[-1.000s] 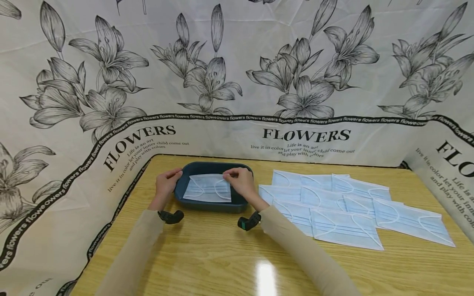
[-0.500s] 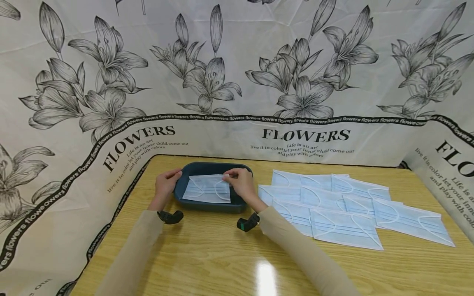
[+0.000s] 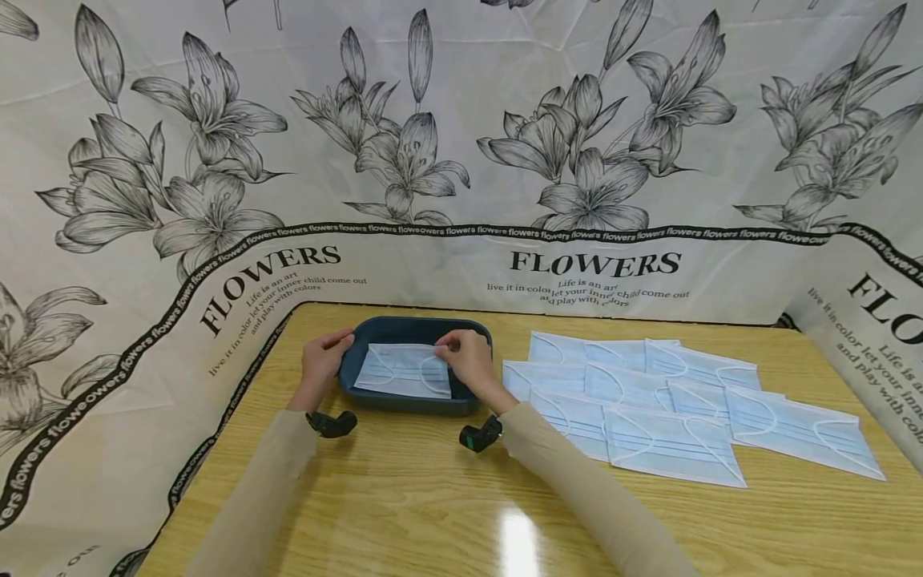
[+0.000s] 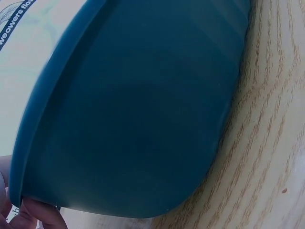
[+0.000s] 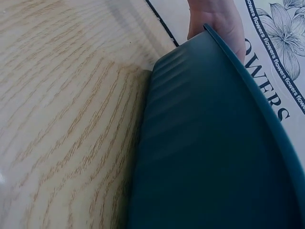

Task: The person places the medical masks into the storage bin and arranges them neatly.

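A dark teal plastic bin (image 3: 414, 405) stands at the back left of the table. My left hand (image 3: 322, 362) grips its left rim; in the left wrist view the fingers (image 4: 44, 213) wrap round that edge. Inside the bin lies a pale blue face mask (image 3: 401, 372), pleats and white ear loops showing on top. My right hand (image 3: 467, 362) reaches over the bin's right side and pinches the mask near its upper right corner. In the right wrist view the bin's outer wall (image 5: 205, 138) fills the middle, hiding the mask and my right fingers.
Several more face masks (image 3: 674, 445) lie overlapping on the wooden table (image 3: 404, 497), right of the bin. A flower-printed cloth (image 3: 598, 280) hangs behind the table and along both sides. Small black devices (image 3: 335, 425) sit at both wrists.
The mask has settled slightly lower in the bin, and my right hand has dropped a little with it. My left hand stays at the rim.
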